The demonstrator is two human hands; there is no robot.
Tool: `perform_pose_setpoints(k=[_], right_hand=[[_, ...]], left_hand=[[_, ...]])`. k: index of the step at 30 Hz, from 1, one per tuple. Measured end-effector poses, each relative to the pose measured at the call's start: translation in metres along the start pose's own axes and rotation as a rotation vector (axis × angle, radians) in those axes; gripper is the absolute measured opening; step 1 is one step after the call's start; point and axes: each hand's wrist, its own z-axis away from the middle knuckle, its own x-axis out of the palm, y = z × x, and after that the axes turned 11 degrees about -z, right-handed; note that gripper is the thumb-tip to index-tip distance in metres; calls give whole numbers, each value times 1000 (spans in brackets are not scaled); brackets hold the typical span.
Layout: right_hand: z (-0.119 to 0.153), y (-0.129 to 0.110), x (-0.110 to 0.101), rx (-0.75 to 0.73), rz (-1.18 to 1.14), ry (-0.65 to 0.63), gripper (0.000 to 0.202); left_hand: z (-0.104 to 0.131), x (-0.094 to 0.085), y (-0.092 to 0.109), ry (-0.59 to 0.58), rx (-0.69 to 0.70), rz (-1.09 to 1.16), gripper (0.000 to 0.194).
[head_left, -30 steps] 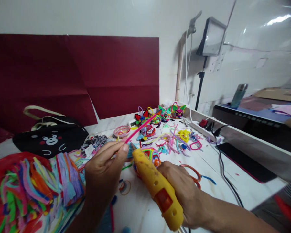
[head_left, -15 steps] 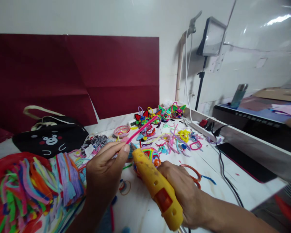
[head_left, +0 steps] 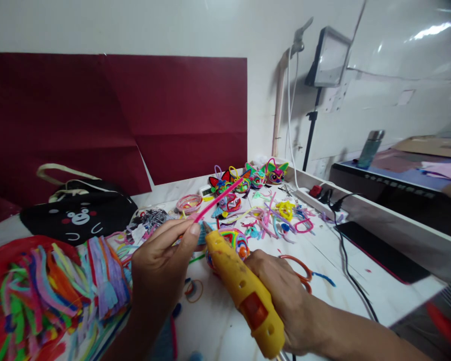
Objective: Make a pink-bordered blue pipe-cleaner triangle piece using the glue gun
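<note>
Spreading across the lower frame, a white marble-patterned table carries everything, with a dark red sheet fixed to the wall behind it. At the left edge a red tray holds a heap of cut pipe cleaners in many colours, and behind it lies a black tote bag with a bear face. Toward the back of the table a row of small cat-face ornaments stands beside a loose scatter of pink, yellow and blue scraps. A black cable runs along the right side past a dark phone. The right hand is wrapped in a full closed grip around a yellow glue gun, whose nozzle points up and left to the left hand's fingertips. The left hand pinches a pink pipe cleaner between thumb and forefinger, the stem slanting up and right over the table, with a small blue piece held at the same pinch, just beside the nozzle. Orange-handled scissors lie just behind the right hand, partly hidden by it.
</note>
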Motion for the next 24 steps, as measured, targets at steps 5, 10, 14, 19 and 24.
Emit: perform_pose_setpoints(k=[5,10,14,19,24], right_hand=[[-1,-1,-1,4,11,-11,32],[0,-1,0,-4,9,-3,30],[0,-1,0,-14,1,4,29],[0,-1,0,15,3,-16,27],[1,0,1,16,-2,-15,23]], left_hand=[[-1,-1,1,30,6,6,11],[-2,-2,0,54,12,-19,12],[-2,-2,0,69,-11,-22,13],[-3,-2,0,72,-23,-12,14],[-5,-4,-1,97,-27,-8,16]])
